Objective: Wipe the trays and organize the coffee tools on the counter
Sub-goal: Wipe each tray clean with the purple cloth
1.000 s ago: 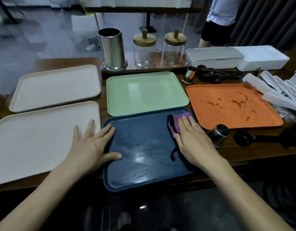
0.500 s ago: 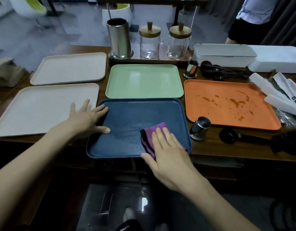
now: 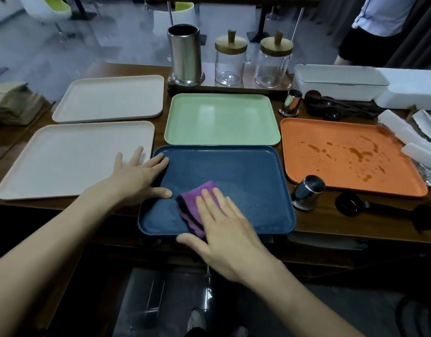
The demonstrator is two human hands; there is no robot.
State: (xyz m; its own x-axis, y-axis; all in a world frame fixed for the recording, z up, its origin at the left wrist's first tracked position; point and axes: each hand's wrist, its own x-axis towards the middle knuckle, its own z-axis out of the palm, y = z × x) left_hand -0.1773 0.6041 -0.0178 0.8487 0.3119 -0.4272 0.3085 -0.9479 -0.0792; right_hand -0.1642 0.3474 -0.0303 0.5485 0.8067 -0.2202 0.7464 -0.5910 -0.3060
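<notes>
Wiping the blue tray (image 3: 246, 171) at the counter's near edge: we press the purple cloth (image 3: 197, 203) flat under our right hand (image 3: 229, 242), while our left hand (image 3: 136, 177), fingers spread, braces the rim, probably against sliding. The orange tray (image 3: 306, 132) remains stained.

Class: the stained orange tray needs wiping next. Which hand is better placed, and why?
Right. The right hand lies flat on the purple cloth, and the orange tray sits to its right. The left hand rests on the left edge of the blue tray, farther off.
</notes>
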